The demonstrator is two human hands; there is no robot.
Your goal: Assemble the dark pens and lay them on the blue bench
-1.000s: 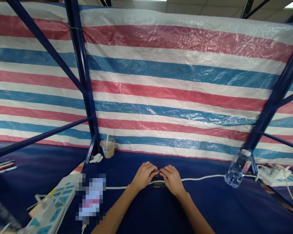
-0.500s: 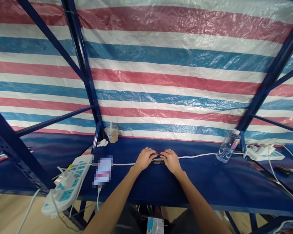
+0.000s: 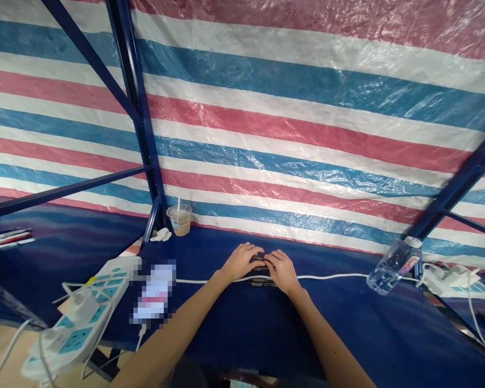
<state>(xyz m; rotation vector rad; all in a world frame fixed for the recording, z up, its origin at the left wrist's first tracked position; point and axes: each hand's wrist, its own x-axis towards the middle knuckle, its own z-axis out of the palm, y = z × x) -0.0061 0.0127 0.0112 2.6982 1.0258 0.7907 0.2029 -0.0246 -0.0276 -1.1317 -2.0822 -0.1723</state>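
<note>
On my feed, the left hand [image 3: 240, 262] and right hand [image 3: 282, 271] are clenched together, gripping a small black object [image 3: 260, 264] on a white cable [image 3: 331, 277]. The object sits right at the grip, on the blue table [image 3: 246, 334]. Left of the grip lies a power strip [image 3: 89, 302]; right of it, a water bottle [image 3: 393, 274] lies on its side.

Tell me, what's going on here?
A person is leaning over a blue-covered bench, with their left hand and right hand meeting over a small black object on a white cable. Exactly how they grip it is hard to tell. To the right, a clear water bottle lies on its side. To the left are a white power strip and a plastic cup with a straw. A striped tarpaulin hangs behind.
</note>
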